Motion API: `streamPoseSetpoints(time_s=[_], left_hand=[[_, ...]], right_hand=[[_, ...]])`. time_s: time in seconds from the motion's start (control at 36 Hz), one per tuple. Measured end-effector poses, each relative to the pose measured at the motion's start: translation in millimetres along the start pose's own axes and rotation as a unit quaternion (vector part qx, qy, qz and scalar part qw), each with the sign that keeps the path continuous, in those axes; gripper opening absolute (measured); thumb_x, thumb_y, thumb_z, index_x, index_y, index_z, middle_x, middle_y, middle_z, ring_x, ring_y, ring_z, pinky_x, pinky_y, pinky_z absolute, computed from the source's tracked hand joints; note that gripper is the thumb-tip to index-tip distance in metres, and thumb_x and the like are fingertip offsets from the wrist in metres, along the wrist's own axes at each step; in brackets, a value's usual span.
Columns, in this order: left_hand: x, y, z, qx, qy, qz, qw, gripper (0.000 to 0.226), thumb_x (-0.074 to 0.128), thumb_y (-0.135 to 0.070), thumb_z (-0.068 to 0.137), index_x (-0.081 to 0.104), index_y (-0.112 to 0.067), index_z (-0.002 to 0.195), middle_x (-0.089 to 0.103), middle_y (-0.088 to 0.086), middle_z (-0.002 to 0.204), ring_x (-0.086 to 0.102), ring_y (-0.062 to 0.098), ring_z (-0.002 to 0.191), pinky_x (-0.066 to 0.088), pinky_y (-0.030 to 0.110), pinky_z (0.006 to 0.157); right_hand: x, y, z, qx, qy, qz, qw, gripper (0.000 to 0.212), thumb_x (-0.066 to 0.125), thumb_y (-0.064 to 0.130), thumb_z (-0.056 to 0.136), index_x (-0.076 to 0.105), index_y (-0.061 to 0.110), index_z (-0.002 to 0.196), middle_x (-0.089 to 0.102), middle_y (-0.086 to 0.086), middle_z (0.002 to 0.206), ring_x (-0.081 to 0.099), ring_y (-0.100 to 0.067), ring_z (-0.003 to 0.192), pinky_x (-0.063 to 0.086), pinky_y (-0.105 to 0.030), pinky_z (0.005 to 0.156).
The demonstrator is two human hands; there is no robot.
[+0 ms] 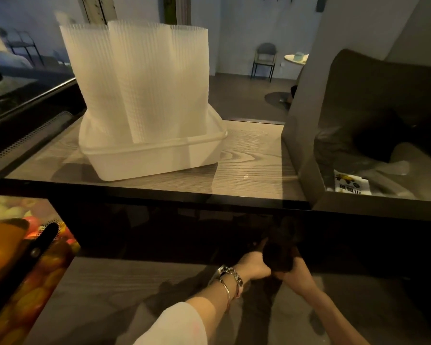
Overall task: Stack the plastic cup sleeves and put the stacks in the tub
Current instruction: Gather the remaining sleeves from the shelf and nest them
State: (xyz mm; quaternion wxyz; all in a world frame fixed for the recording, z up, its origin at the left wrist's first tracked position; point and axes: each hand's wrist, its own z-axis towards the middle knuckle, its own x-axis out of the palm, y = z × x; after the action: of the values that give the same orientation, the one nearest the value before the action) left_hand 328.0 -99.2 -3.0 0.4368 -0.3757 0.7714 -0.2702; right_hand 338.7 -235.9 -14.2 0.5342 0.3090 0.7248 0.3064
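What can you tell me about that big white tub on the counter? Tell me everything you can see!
The tub is a cloudy white, see-through plastic box with rounded corners and a thick rim. It sits upright on the wood-grain counter, a bit left of the middle. Tall stacks of ribbed plastic cup sleeves stand inside it and stick up high above its rim. Neither hand touches it; both are lower down, near the dark shelf.

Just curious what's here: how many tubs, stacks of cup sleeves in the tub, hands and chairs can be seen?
Tub: 1
Stacks of cup sleeves: about 3, edges blur together
Hands: 2, left hand, right hand
Chair: 1
Total: about 7
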Motion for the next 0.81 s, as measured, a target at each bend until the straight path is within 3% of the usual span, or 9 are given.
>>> streamPoseSetpoints(time_s=[0.08,0.22,0.33,0.42,0.47,0.53,0.61,0.69,0.81], left_hand=[[-5,11,-7,0.027,-0.034,0.026,0.999,0.082,0.056,-0.009,0.087,0.008,-0.038,0.148,0.029,0.01,0.148,0.036,0.031,0.132,0.038,0.033,0.103],[-23,38,-19,0.04,-0.069,0.099,0.992,0.053,0.061,-0.01,0.085,0.042,-0.016,0.135,0.053,0.013,0.129,0.049,0.03,0.122,0.043,0.033,0.1],[-45,64,-33,0.041,-0.076,0.109,0.99,0.059,0.077,-0.022,0.073,0.052,-0.014,0.126,0.059,0.008,0.124,0.054,0.024,0.117,0.045,0.029,0.096],[-58,82,-45,0.041,-0.06,0.106,0.992,0.077,0.081,-0.013,0.067,0.044,-0.012,0.134,0.05,0.007,0.132,0.048,0.022,0.123,0.042,0.032,0.102],[-65,90,-56,0.054,-0.073,0.114,0.989,0.084,0.081,-0.014,0.066,0.038,-0.011,0.138,0.046,0.008,0.135,0.043,0.022,0.126,0.035,0.024,0.103],[-71,92,-68,0.063,-0.102,0.095,0.988,0.085,0.081,-0.018,0.067,0.035,-0.013,0.139,0.045,0.008,0.135,0.04,0.021,0.126,0.031,0.022,0.101],[-81,95,-90,0.09,-0.13,0.026,0.987,0.08,0.083,-0.019,0.066,0.04,-0.018,0.133,0.045,0.002,0.129,0.04,0.017,0.123,0.039,0.024,0.098],[-84,97,-120,0.111,-0.133,-0.043,0.984,0.071,0.082,-0.024,0.067,0.043,-0.03,0.126,0.044,-0.013,0.123,0.045,0.006,0.117,0.042,0.012,0.084],[-75,106,-158,0.127,-0.13,-0.114,0.977,0.07,0.082,-0.028,0.068,0.041,-0.038,0.123,0.047,-0.017,0.125,0.048,-0.003,0.115,0.045,0.01,0.087]], right_hand=[[16,1,-7,-0.009,0.014,-0.019,1.0,0.056,0.069,-0.008,0.074,0.046,-0.003,0.124,0.054,-0.02,0.122,0.048,-0.034,0.12,0.043,-0.042,0.098],[45,6,-19,-0.028,-0.01,-0.024,0.999,0.039,0.064,-0.008,0.078,0.048,0.001,0.112,0.048,-0.009,0.108,0.052,-0.027,0.109,0.036,-0.018,0.077],[63,12,-25,-0.075,0.041,-0.034,0.996,0.039,0.071,0.002,0.076,0.046,0.016,0.102,0.043,0.011,0.084,0.047,-0.013,0.086,0.038,-0.006,0.064],[74,16,-27,-0.08,0.079,-0.058,0.992,0.051,0.075,0.017,0.076,0.048,0.015,0.119,0.044,0.005,0.095,0.046,-0.008,0.09,0.036,-0.013,0.074],[82,21,-31,-0.078,0.09,-0.042,0.992,0.053,0.075,0.022,0.077,0.049,0.011,0.123,0.045,0.001,0.102,0.047,-0.009,0.094,0.036,-0.014,0.078],[87,27,-36,-0.067,0.097,0.009,0.993,0.054,0.074,0.024,0.079,0.05,0.009,0.124,0.048,-0.001,0.11,0.05,-0.01,0.099,0.04,-0.015,0.082],[87,36,-50,-0.04,0.121,0.079,0.989,0.054,0.072,0.032,0.079,0.049,0.018,0.126,0.053,0.0,0.119,0.053,-0.013,0.109,0.049,-0.03,0.093],[80,48,-72,-0.054,0.154,0.15,0.975,0.05,0.07,0.044,0.069,0.052,0.032,0.114,0.057,0.01,0.115,0.057,0.002,0.1,0.05,-0.012,0.073],[75,56,-103,-0.099,0.176,0.205,0.958,0.051,0.07,0.041,0.067,0.051,0.039,0.114,0.062,0.026,0.109,0.056,0.014,0.101,0.044,-0.003,0.074]])
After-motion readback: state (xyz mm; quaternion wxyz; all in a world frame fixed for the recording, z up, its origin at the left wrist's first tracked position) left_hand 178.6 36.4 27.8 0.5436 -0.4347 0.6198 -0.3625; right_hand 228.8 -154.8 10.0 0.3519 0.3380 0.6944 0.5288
